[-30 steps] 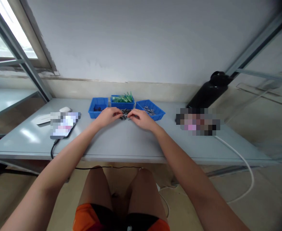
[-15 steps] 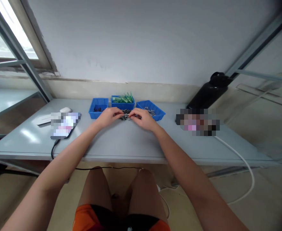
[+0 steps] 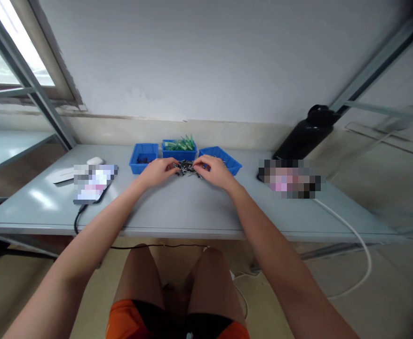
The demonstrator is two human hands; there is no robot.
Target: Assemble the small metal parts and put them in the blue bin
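A loose pile of small dark and silvery metal pieces (image 3: 186, 167) lies on the grey table between my hands. At its left edge, my left hand (image 3: 159, 171) has its fingertips drawn together; whatever they pinch is too small to make out. Curled over the pile's right side is my right hand (image 3: 214, 171), its thumb and fingers bent close together at the pieces, their contents hidden. Part of a blue tray (image 3: 233, 165) with thin metal pieces shows behind my right hand.
Another blue tray (image 3: 133, 162) holds dark small parts; a blue box (image 3: 180, 154) holds green strips. A phone (image 3: 95, 186) with a cable and a white case (image 3: 95, 161) lie left. A black bottle (image 3: 305, 139) leans at right by a blurred item (image 3: 287, 181) with a white cable.
My hands have moved apart, the right one shifting slightly right. The thin piece seen between the fingertips of both hands no longer spans them, and more of the pile shows.
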